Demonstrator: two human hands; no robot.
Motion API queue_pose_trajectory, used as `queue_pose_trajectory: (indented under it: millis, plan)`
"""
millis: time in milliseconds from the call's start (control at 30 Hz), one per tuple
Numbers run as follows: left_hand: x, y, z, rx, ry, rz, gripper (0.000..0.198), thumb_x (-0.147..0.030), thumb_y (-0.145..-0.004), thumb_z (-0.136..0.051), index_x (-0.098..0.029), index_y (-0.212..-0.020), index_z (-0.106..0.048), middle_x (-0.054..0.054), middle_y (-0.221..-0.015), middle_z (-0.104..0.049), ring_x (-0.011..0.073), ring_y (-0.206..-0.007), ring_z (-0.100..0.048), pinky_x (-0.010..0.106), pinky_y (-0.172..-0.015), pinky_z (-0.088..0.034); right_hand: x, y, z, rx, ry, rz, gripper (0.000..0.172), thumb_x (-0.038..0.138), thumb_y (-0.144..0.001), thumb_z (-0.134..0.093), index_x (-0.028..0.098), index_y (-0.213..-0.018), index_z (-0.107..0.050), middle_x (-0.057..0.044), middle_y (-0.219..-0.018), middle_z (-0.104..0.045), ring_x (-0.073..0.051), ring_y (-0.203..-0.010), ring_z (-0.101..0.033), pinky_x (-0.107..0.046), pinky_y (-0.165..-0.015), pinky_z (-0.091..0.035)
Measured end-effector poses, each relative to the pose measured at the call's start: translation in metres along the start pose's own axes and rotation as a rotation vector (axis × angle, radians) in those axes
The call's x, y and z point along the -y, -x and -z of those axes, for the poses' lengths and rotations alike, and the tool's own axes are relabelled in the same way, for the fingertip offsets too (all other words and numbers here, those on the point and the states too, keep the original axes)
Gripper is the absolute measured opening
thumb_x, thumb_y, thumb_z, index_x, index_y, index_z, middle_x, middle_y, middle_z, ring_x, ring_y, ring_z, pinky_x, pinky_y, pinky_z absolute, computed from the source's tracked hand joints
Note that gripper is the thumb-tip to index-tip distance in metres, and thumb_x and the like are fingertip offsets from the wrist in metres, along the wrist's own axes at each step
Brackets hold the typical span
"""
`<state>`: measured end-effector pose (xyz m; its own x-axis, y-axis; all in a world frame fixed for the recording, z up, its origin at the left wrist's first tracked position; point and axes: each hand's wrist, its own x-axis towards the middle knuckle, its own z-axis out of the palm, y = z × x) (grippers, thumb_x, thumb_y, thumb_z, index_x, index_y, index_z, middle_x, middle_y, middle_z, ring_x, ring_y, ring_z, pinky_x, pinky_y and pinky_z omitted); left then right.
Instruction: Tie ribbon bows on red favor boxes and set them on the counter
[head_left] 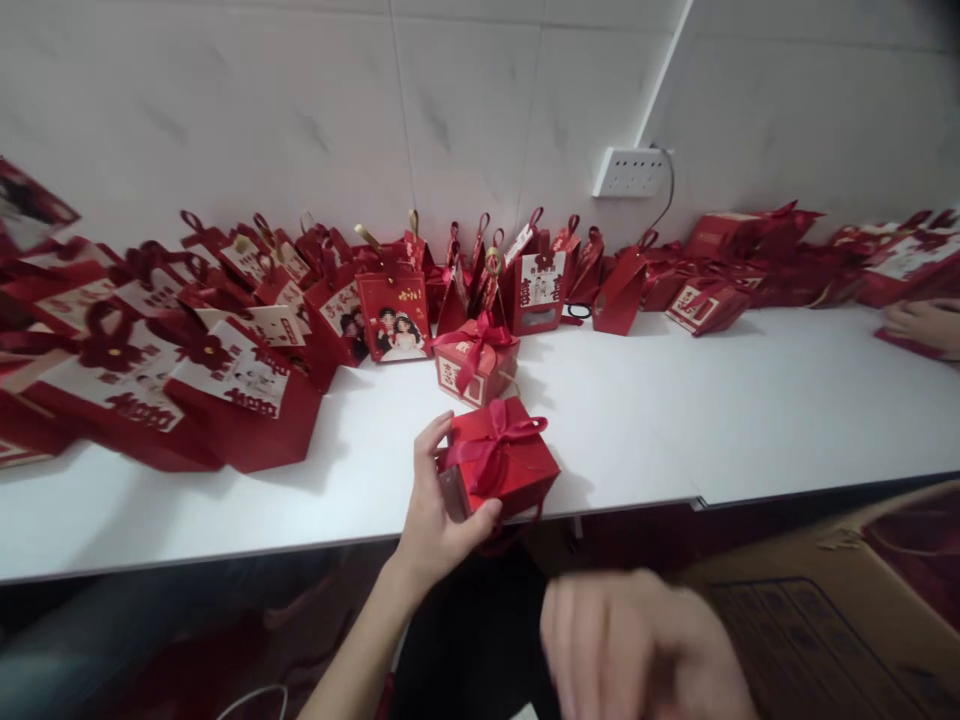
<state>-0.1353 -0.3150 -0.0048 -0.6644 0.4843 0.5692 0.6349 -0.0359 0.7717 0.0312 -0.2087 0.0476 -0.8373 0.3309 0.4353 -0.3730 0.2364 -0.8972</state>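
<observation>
Left hand: the left hand (431,510) is gripping the near red box (501,460) at the table's front edge, thumb pressing on the box's front face and fingers curling round its left side.
Right hand: the right hand (637,645) is hanging low in front of the table, blurred, touching nothing; how far it is open I cannot tell.
Near red box: it is sitting closed on the white table (750,400), tied with a red ribbon bow (495,435); its contents are hidden.
Second box: another ribboned box (476,368) is standing just behind the first, also closed.
Bags: rows of red paper bags (225,370) are lying and standing along the wall, one upright bag (394,315) showing a couple's picture; what they are holding cannot be seen.
Other person: a hand (926,325) is resting on a bag at the far right.
Below: a cardboard carton (810,610) is sitting under the table's right side.
</observation>
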Motion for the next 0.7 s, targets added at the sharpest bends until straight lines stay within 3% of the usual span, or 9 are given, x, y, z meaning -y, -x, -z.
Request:
queue_pose_trajectory:
  millis: [67,200,267,333,400,500,567,633,700]
  plan:
    - [-0.006,0.007,-0.014,-0.06,-0.064,-0.011,0.075,-0.047,-0.075,-0.065,-0.02,-0.135,-0.029,0.018,-0.138,-0.032,0.032,-0.129,-0.036,0.051,-0.103,-0.037,-0.014,-0.013,0.003,-0.098,0.141,0.009,0.02,0.046,-0.085,-0.058,0.027,-0.088,-0.062,-0.004,-0.084,-0.061,-0.019,-0.084,-0.06,-0.033,-0.071,-0.052]
    - [-0.023,0.032,-0.033,-0.156,-0.139,0.039,0.09,-0.038,-0.07,-0.073,-0.02,-0.141,-0.02,0.021,-0.143,-0.024,0.034,-0.132,-0.03,0.051,-0.101,-0.038,-0.039,-0.028,0.012,-0.215,0.606,0.065,0.06,0.046,-0.073,-0.071,0.022,-0.124,-0.049,-0.012,-0.127,-0.046,-0.027,-0.119,-0.045,-0.044,-0.097,-0.043]
    - [-0.028,0.044,-0.033,-0.13,-0.046,-0.008,0.08,-0.031,-0.075,-0.067,-0.018,-0.14,-0.023,0.018,-0.132,-0.04,0.0291,-0.121,-0.044,0.045,-0.096,-0.043,-0.047,-0.032,0.021,-0.175,0.667,0.05,0.059,0.042,-0.077,-0.067,0.022,-0.128,-0.045,-0.012,-0.134,-0.041,-0.028,-0.125,-0.041,-0.045,-0.101,-0.04]
    - [-0.028,0.049,-0.027,-0.113,0.111,-0.063,0.058,-0.025,-0.083,-0.056,-0.018,-0.135,-0.033,0.01,-0.105,-0.056,0.021,-0.099,-0.056,0.037,-0.088,-0.047,-0.053,-0.035,0.032,-0.178,0.629,0.012,0.051,0.034,-0.083,-0.062,0.025,-0.129,-0.045,-0.01,-0.136,-0.041,-0.026,-0.127,-0.04,-0.045,-0.103,-0.038]
    - [-0.022,0.042,-0.02,-0.166,0.218,-0.02,0.04,-0.02,-0.087,-0.048,-0.021,-0.127,-0.043,0.005,-0.093,-0.057,0.0163,-0.088,-0.057,0.031,-0.083,-0.047,-0.058,-0.036,0.04,-0.238,0.527,-0.031,0.049,0.031,-0.085,-0.059,0.027,-0.131,-0.042,-0.008,-0.136,-0.043,-0.025,-0.127,-0.041,-0.045,-0.106,-0.036]
    - [-0.011,0.015,-0.02,-0.236,0.207,0.168,0.034,-0.024,-0.089,-0.048,-0.025,-0.122,-0.048,0.007,-0.119,-0.053,0.0195,-0.111,-0.052,0.033,-0.092,-0.044,-0.066,-0.036,0.043,-0.316,0.361,-0.067,0.047,0.033,-0.088,-0.055,0.028,-0.133,-0.04,-0.007,-0.134,-0.045,-0.023,-0.124,-0.044,-0.042,-0.106,-0.035]
    - [-0.007,-0.002,-0.026,-0.12,0.219,0.275,0.04,-0.034,-0.09,-0.048,-0.026,-0.129,-0.042,0.008,-0.135,-0.044,0.0231,-0.124,-0.044,0.038,-0.099,-0.04,-0.071,-0.038,0.041,-0.314,0.28,-0.048,0.046,0.038,-0.089,-0.053,0.027,-0.132,-0.042,-0.007,-0.132,-0.047,-0.023,-0.123,-0.045,-0.039,-0.105,-0.037]
    - [-0.008,-0.008,-0.031,0.006,0.244,0.338,0.048,-0.041,-0.09,-0.046,-0.026,-0.134,-0.036,0.009,-0.135,-0.045,0.0235,-0.123,-0.045,0.039,-0.099,-0.041,-0.074,-0.041,0.038,-0.275,0.195,-0.036,0.048,0.045,-0.089,-0.052,0.026,-0.132,-0.042,-0.007,-0.132,-0.048,-0.023,-0.123,-0.045,-0.039,-0.104,-0.038]
    - [-0.013,-0.003,-0.031,0.041,0.245,0.362,0.049,-0.043,-0.089,-0.046,-0.025,-0.134,-0.036,0.009,-0.124,-0.053,0.0219,-0.111,-0.053,0.035,-0.092,-0.045,-0.075,-0.045,0.037,-0.232,0.132,-0.045,0.052,0.049,-0.088,-0.051,0.026,-0.134,-0.04,-0.007,-0.134,-0.047,-0.024,-0.124,-0.045,-0.04,-0.105,-0.038]
